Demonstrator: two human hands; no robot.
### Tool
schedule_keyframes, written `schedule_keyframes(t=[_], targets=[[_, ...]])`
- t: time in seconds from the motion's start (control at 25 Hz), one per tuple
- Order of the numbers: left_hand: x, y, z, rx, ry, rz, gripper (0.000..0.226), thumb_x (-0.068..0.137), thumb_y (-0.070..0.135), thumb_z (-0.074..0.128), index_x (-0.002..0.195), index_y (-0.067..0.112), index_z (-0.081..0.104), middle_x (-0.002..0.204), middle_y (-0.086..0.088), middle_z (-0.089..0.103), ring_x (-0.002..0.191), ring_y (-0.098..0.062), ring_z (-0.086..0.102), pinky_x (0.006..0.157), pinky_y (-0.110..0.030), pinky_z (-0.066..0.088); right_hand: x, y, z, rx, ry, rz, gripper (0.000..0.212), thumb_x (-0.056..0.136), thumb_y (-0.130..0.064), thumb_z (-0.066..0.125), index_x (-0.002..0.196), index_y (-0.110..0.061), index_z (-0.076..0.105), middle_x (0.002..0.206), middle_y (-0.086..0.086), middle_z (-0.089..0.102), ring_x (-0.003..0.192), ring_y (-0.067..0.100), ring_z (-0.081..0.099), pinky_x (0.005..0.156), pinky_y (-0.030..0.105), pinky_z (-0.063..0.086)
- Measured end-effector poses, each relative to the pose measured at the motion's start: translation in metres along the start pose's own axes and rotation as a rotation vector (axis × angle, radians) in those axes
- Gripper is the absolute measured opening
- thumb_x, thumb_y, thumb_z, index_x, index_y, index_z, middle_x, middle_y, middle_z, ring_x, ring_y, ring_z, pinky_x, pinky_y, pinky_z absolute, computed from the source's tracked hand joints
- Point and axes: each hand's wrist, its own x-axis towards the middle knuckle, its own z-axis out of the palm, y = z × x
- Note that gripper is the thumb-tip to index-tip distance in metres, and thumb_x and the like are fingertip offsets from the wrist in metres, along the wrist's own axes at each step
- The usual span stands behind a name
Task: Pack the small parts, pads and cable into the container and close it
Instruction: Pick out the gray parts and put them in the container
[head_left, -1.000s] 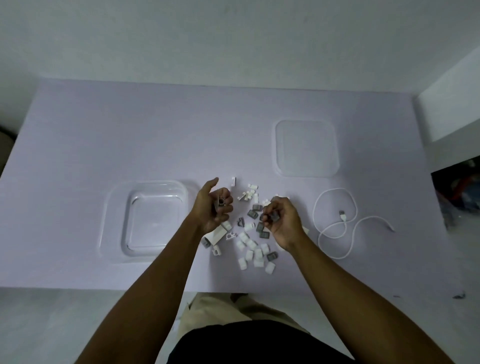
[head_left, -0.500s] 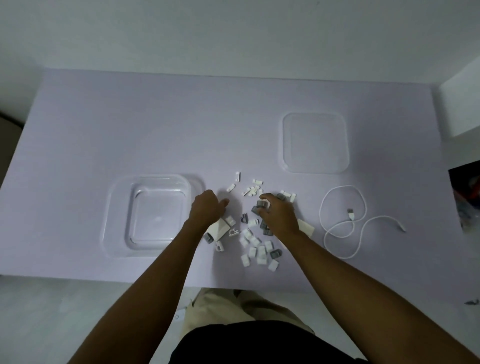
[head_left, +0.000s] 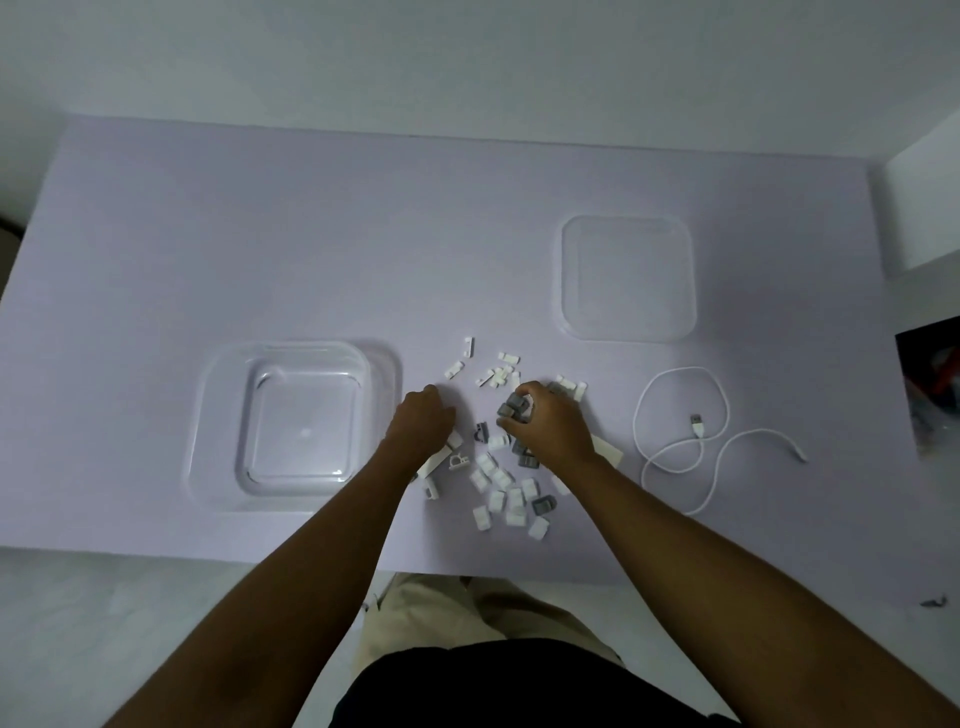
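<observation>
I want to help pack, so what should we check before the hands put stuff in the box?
1. Container open, nothing inside: ok.
2. Lid off, lying apart: ok.
3. Right hand grips grey parts: ok.
4. Left hand holding something: cannot tell.
5. Cable packed: not ok, loose on the table.

On a pale lilac tabletop (head_left: 311, 234), a clear square plastic container (head_left: 385, 364) sits left, a flat clear lid (head_left: 628, 278) far right, a white USB cable (head_left: 680, 369) near right. The right hand (head_left: 553, 423) pinches small grey plastic clips (head_left: 511, 408) amid scattered white clips (head_left: 498, 478); the left hand (head_left: 423, 423) lies curled beside the container.
</observation>
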Motion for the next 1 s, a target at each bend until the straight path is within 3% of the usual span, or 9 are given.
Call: schedule_keyframes(t=[0.16,0.28,0.44,0.6,0.72,0.88,1.0], targets=[[-0.001,0.003,0.004,-0.186,0.016,0.01,0.024,0.091,0.023,0.049,0.093,0.0,0.056,0.092,-0.019,0.066,0.086,-0.034,0.063,0.071,-0.043,0.052,0.0,-0.002,0.002,-0.078,-0.014,0.004,0.034,0.085,-0.032,0.075,0.108,-0.011,0.06,0.097,0.007,0.068,0.087,0.022,0.062,0.067,0.028,0.044],[-0.004,0.002,0.004,-0.219,0.028,-0.001,0.031,0.089,0.034,0.059,0.099,0.005,0.054,0.09,-0.012,0.065,0.082,-0.029,0.063,0.072,-0.041,0.053,0.001,-0.002,0.003,-0.044,-0.037,-0.005,0.034,0.085,-0.031,0.075,0.105,-0.011,0.056,0.091,0.003,0.061,0.088,0.024,0.063,0.066,0.029,0.045],[-0.006,0.001,0.002,-0.207,0.035,0.004,0.032,0.094,0.041,0.057,0.098,0.009,0.054,0.082,-0.004,0.065,0.083,-0.026,0.066,0.067,-0.034,0.051,0.003,-0.003,-0.001,-0.064,-0.066,-0.05,0.04,0.086,-0.032,0.075,0.114,-0.01,0.055,0.092,-0.001,0.054,0.083,0.015,0.052,0.066,0.026,0.039],[-0.011,-0.001,0.001,-0.085,0.064,0.065,0.057,0.081,0.051,0.072,0.116,0.01,0.055,0.1,-0.006,0.063,0.096,-0.025,0.06,0.075,-0.031,0.045,0.008,-0.005,-0.002,-0.073,-0.079,-0.079,0.04,0.086,-0.031,0.075,0.113,-0.009,0.056,0.094,0.002,0.058,0.082,0.015,0.052,0.067,0.028,0.045],[-0.011,-0.006,0.005,0.01,0.081,0.108,0.067,0.075,0.048,0.078,0.126,0.014,0.052,0.114,-0.012,0.065,0.103,-0.032,0.062,0.081,-0.037,0.049,0.01,-0.003,0.0,-0.062,-0.086,-0.082,0.036,0.087,-0.032,0.074,0.108,-0.008,0.057,0.095,0.007,0.065,0.082,0.021,0.06,0.066,0.033,0.05],[-0.014,-0.005,0.009,0.064,0.105,0.13,0.054,0.075,0.048,0.078,0.108,0.011,0.057,0.1,-0.011,0.066,0.089,-0.03,0.062,0.07,-0.036,0.051,0.009,0.002,-0.001,-0.019,-0.059,-0.059,0.029,0.087,-0.032,0.071,0.102,-0.011,0.059,0.089,0.005,0.065,0.078,0.019,0.061,0.058,0.027,0.046],[-0.012,-0.002,0.007,0.079,0.112,0.107,0.044,0.077,0.045,0.077,0.093,0.009,0.057,0.09,-0.011,0.065,0.077,-0.025,0.06,0.061,-0.031,0.044,0.01,0.003,0.0,-0.02,-0.053,-0.063,0.029,0.085,-0.033,0.071,0.1,-0.013,0.058,0.09,0.005,0.066,0.08,0.02,0.062,0.066,0.034,0.053]])
